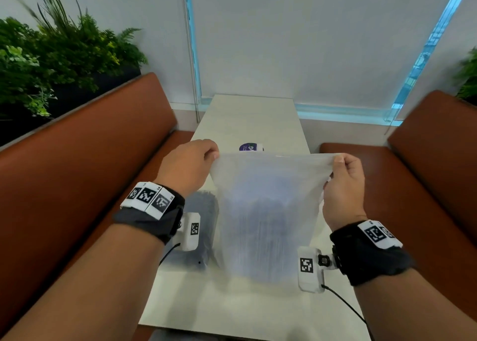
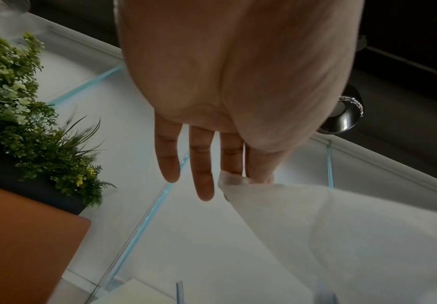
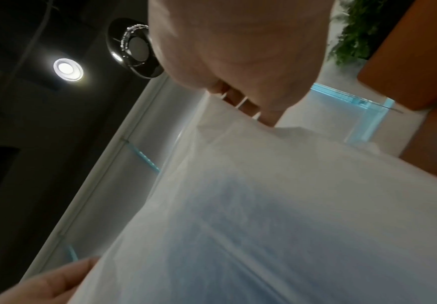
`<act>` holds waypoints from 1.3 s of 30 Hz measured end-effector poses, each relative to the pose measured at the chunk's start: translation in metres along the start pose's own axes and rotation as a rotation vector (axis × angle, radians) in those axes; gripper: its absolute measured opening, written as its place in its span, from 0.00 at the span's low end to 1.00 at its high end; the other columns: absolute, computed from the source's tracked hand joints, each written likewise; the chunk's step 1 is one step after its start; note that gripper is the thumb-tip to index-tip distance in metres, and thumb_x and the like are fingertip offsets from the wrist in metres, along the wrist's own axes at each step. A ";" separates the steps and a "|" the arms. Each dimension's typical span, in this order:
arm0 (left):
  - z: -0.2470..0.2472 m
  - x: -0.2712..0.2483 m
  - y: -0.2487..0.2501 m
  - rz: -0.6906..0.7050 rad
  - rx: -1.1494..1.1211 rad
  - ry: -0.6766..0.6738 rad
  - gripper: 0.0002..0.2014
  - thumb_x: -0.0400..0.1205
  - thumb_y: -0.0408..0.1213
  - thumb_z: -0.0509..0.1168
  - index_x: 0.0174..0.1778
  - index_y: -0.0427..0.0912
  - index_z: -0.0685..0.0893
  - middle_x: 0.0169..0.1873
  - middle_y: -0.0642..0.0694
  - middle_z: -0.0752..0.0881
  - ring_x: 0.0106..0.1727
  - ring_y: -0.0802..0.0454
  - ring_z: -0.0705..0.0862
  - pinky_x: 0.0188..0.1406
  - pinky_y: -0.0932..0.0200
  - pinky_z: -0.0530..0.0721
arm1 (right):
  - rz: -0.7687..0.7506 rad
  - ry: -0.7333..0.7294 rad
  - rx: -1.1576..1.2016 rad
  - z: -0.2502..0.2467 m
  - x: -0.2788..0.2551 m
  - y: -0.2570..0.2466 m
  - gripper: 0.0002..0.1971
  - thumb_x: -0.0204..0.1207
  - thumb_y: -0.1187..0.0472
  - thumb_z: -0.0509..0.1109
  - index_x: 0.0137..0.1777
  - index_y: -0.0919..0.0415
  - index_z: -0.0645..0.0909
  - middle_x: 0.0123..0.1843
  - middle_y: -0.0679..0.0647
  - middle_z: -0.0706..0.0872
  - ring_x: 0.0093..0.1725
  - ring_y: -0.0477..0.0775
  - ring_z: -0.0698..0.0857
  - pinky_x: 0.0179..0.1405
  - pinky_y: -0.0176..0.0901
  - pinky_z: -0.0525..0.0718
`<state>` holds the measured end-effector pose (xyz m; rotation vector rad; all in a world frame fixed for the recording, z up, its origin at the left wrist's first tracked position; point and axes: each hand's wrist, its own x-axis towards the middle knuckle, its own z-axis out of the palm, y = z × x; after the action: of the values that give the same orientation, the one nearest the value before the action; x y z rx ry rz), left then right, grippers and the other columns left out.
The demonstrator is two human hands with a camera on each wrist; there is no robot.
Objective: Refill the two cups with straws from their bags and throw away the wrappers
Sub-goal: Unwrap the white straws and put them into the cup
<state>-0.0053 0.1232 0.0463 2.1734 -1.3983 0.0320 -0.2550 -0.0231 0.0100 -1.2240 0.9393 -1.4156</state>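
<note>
Landmark: the table (image 1: 247, 118), a pale top running away from the person between two orange-brown benches (image 1: 77, 175).

1. Nearest, above the near half of the table, a frosted plastic bag (image 1: 265, 211) is held upright in the air. Dark, blurred straws (image 1: 260, 227) show through its lower part, so the bag appears to be still loaded. Whether its top edge is open or sealed cannot be told.

2. The left hand (image 1: 188, 167) pinches the top left corner of the bag. In the left wrist view, thumb and forefinger clamp the corner while the other fingers (image 2: 201, 164) hang straight and free.

3. The right hand (image 1: 343, 186) pinches the top right corner, fingers curled over the edge. The two hands are set apart by the width of the bag and hold its top edge taut.

4. On the table, just left of the held bag and partly behind the left wrist, lies a second bag (image 1: 201, 211) of dark contents, apparently untouched.

5. Farther along the table, beyond the top edge of the held bag, the rim of one cup (image 1: 251, 147) with a purple label is visible. The second cup is hidden.

Status, as a judgement: early stage. No loose straws are seen outside a bag and no discarded wrapper is visible. Remaining: empty both bags into the cups, then dispose of both wrappers.
</note>
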 end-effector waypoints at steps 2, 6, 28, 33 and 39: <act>0.003 0.000 0.003 0.007 -0.029 -0.017 0.07 0.89 0.44 0.60 0.54 0.54 0.83 0.45 0.53 0.87 0.48 0.47 0.84 0.48 0.47 0.84 | -0.177 -0.005 -0.275 0.000 0.003 -0.011 0.10 0.83 0.53 0.63 0.61 0.53 0.77 0.59 0.50 0.80 0.56 0.48 0.80 0.58 0.46 0.75; 0.005 0.002 0.008 0.057 -0.094 -0.023 0.06 0.89 0.45 0.60 0.54 0.54 0.82 0.42 0.52 0.87 0.44 0.48 0.84 0.45 0.48 0.84 | -0.615 -0.262 -1.122 0.016 0.010 -0.047 0.22 0.80 0.39 0.62 0.72 0.41 0.76 0.77 0.49 0.76 0.78 0.57 0.71 0.79 0.67 0.60; 0.018 -0.029 0.061 0.584 0.362 0.077 0.12 0.89 0.47 0.57 0.46 0.53 0.85 0.40 0.53 0.87 0.46 0.47 0.82 0.59 0.49 0.66 | -0.400 -0.616 -1.167 0.040 0.030 -0.069 0.10 0.87 0.44 0.58 0.50 0.41 0.80 0.41 0.43 0.87 0.43 0.49 0.84 0.39 0.45 0.76; 0.021 -0.064 0.050 0.656 0.190 -0.106 0.29 0.87 0.60 0.52 0.29 0.45 0.81 0.24 0.50 0.82 0.30 0.47 0.77 0.67 0.56 0.74 | -0.374 -0.551 -1.168 0.027 0.031 -0.054 0.11 0.86 0.42 0.61 0.54 0.42 0.83 0.44 0.46 0.85 0.46 0.55 0.83 0.41 0.48 0.76; 0.021 -0.044 0.047 0.122 -0.122 -0.049 0.08 0.84 0.53 0.67 0.49 0.58 0.91 0.66 0.53 0.76 0.70 0.54 0.71 0.64 0.60 0.70 | -0.305 -0.611 -1.150 0.033 0.014 -0.036 0.14 0.86 0.41 0.59 0.55 0.44 0.85 0.48 0.44 0.82 0.50 0.53 0.81 0.45 0.47 0.76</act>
<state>-0.0711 0.1360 0.0350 2.0000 -1.5179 -0.0604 -0.2297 -0.0283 0.0531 -2.5413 1.1592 -0.5162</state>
